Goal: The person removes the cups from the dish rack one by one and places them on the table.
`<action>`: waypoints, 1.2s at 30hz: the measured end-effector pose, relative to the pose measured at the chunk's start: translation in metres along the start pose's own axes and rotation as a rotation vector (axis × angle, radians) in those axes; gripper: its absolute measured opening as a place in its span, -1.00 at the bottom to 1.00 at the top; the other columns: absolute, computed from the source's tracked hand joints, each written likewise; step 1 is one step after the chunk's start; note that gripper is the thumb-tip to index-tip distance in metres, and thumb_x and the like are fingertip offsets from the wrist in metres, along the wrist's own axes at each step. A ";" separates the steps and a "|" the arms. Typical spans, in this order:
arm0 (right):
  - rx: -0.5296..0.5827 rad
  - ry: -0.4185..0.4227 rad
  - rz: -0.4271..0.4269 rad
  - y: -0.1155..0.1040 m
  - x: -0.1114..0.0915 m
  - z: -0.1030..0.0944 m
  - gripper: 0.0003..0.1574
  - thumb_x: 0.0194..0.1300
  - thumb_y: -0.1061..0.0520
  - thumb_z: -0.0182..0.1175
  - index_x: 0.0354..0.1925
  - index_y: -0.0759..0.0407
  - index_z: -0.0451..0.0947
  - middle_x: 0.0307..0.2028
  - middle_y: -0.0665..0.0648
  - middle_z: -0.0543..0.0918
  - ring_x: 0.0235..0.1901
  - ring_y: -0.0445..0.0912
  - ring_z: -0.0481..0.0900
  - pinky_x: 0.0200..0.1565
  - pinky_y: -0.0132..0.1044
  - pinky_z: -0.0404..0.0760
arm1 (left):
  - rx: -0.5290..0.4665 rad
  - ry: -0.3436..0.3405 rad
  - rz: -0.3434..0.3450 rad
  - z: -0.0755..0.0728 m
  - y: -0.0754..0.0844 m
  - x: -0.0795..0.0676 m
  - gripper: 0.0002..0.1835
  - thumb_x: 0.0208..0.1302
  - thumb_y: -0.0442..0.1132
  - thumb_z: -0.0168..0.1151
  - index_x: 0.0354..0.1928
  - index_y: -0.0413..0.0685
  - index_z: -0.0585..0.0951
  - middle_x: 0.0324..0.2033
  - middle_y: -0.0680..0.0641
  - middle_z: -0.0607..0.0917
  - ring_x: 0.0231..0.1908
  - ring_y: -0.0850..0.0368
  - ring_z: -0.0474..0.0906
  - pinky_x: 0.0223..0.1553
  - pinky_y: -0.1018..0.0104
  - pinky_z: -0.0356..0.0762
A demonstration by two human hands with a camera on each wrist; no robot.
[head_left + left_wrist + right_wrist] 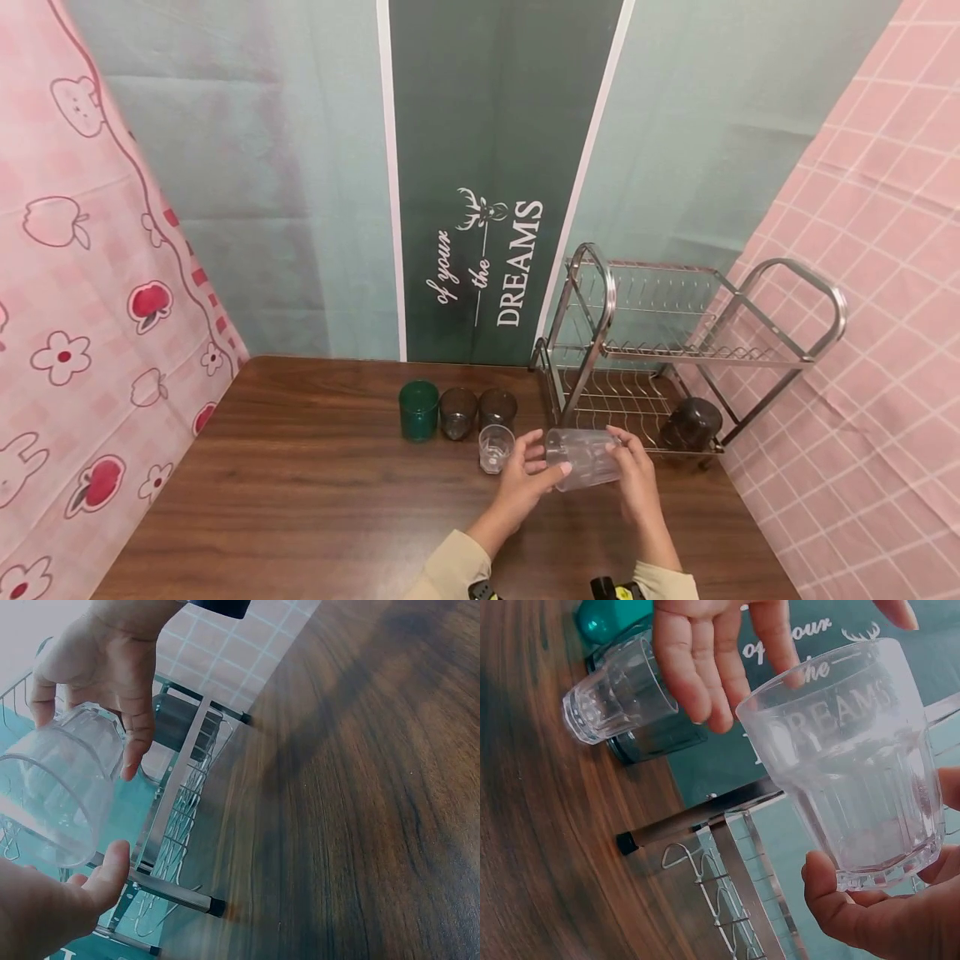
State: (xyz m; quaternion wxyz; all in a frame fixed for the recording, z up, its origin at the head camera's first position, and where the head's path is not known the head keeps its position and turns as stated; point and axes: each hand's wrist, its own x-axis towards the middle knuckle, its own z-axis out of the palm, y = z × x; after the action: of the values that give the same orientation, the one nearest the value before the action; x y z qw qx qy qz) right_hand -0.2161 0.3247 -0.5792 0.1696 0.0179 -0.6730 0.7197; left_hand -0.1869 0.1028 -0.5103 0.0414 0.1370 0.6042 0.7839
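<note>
A clear glass tumbler [583,458] is held tilted on its side above the table. My right hand [637,479] grips it by its thick base, thumb and fingers on either side in the right wrist view. My left hand [522,483] is at the rim end, its fingers [705,667] extended and spread around the mouth; contact with the rim is unclear. Just left of that hand stands a smaller clear glass [496,450]. Behind it are two smoky dark glasses [457,412] and, farther left, a green glass [418,410].
A two-tier metal dish rack [622,396] stands at the back right, with a dark glass [692,423] upside down on its lower tier. The wooden table [300,500] is bounded by a patterned cloth at left and a pink checked one [862,333] at right.
</note>
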 end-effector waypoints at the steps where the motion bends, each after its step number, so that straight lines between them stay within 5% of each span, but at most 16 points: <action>1: -0.034 0.029 0.021 0.016 0.005 -0.005 -0.54 0.21 0.12 -0.03 0.10 0.16 0.28 -0.19 0.21 0.39 -0.45 -0.03 0.49 -0.58 -0.15 0.48 | -0.002 0.001 -0.001 0.000 -0.002 0.001 -0.31 -0.11 -0.08 0.30 0.11 -0.04 0.27 -0.11 -0.29 0.34 -0.20 -0.16 0.34 -0.45 0.15 0.46; 6: -0.068 0.088 0.066 0.037 0.009 -0.004 -0.55 0.20 0.07 -0.02 0.08 0.07 0.31 -0.15 0.20 0.35 -0.43 0.06 0.47 -0.56 -0.02 0.47 | -0.049 0.021 -0.068 0.001 0.008 0.001 -0.33 -0.16 -0.21 0.34 0.09 -0.02 0.31 -0.15 -0.22 0.37 -0.29 0.00 0.33 -0.48 0.14 0.47; 12: -0.080 0.116 0.082 0.036 0.003 0.002 -0.59 0.18 0.05 0.00 0.04 -0.01 0.36 -0.26 0.27 0.42 -0.48 0.09 0.47 -0.58 0.00 0.45 | -0.015 0.013 -0.003 -0.001 0.002 0.001 -0.33 -0.17 -0.16 0.35 0.05 -0.07 0.31 -0.24 -0.22 0.36 -0.37 0.03 0.31 -0.54 0.14 0.48; 21: -0.079 -0.014 0.067 0.030 0.001 0.005 -0.52 0.27 0.06 -0.11 0.15 0.12 0.24 -0.16 0.30 0.40 -0.38 0.05 0.51 -0.48 -0.09 0.49 | 0.189 0.036 0.071 -0.010 0.013 0.001 -0.36 -0.21 -0.10 0.37 0.03 0.13 0.39 -0.28 -0.24 0.37 -0.38 -0.03 0.36 -0.47 0.30 0.38; 22: -0.054 -0.056 0.046 0.012 -0.003 0.011 -0.52 0.27 0.07 -0.12 0.15 0.15 0.24 -0.13 0.30 0.40 -0.34 0.05 0.51 -0.41 -0.10 0.49 | 0.216 0.042 0.083 -0.011 0.014 0.001 -0.37 -0.22 -0.09 0.37 0.02 0.13 0.39 -0.28 -0.23 0.37 -0.38 -0.04 0.37 -0.46 0.30 0.37; 24: -0.063 -0.083 0.036 0.013 -0.002 0.010 -0.52 0.29 0.07 -0.14 0.15 0.17 0.24 -0.08 0.29 0.39 -0.28 0.05 0.50 -0.35 -0.13 0.49 | 0.257 0.052 0.088 -0.014 0.017 0.002 -0.37 -0.23 -0.08 0.37 0.01 0.17 0.40 -0.26 -0.23 0.38 -0.36 -0.07 0.38 -0.44 0.30 0.36; 29: -0.167 -0.058 0.068 0.012 -0.005 0.013 -0.52 0.29 -0.01 -0.13 0.14 0.11 0.27 -0.18 0.18 0.45 -0.34 -0.07 0.49 -0.41 -0.25 0.49 | 0.301 0.043 0.052 -0.019 0.021 0.001 -0.35 -0.25 -0.05 0.39 0.02 0.24 0.40 -0.23 -0.18 0.39 -0.31 -0.10 0.39 -0.42 0.33 0.37; 36: -0.427 -0.055 -0.019 -0.094 -0.035 0.061 -0.54 0.24 0.00 -0.05 0.04 0.20 0.36 -0.21 0.19 0.48 -0.32 -0.04 0.44 -0.39 -0.27 0.40 | 0.393 0.030 0.090 -0.027 0.027 -0.002 -0.31 -0.30 0.00 0.41 0.03 0.30 0.39 -0.25 -0.13 0.40 -0.32 -0.01 0.39 -0.41 0.33 0.38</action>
State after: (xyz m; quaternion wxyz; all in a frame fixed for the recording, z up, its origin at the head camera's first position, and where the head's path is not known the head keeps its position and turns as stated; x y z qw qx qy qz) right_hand -0.1704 0.2614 -0.4922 0.1578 0.0075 -0.8144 0.5583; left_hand -0.1899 0.0698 -0.4907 -0.0304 0.1578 0.7393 0.6540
